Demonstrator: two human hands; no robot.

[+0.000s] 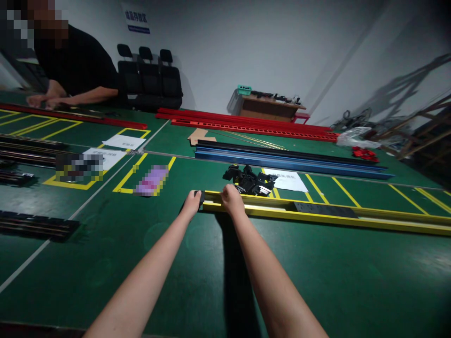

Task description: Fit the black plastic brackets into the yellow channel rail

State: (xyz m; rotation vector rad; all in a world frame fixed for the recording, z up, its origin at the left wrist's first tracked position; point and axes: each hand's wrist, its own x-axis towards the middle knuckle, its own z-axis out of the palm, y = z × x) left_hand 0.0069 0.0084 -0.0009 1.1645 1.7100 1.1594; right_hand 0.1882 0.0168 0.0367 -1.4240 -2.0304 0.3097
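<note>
A long yellow channel rail (317, 217) runs across the table to the right, with its near end in front of me. At that end sits a black end cap (201, 198), and my left hand (191, 203) is closed on it. Just to the right, my right hand (232, 199) wraps over the rail's upper edge; its fingertips are hidden. A black insert (324, 210) lies inside the channel further along. Behind the rail, close to my right hand, is a pile of small black plastic parts (249, 180).
Blue and black rails (282, 159) lie beyond the pile, and red rails (246, 123) along the far edge. Dark rail pieces (31, 225) lie at left. A co-worker (77, 70) handles something at far left. A printed sheet (291, 180) lies behind the yellow rail.
</note>
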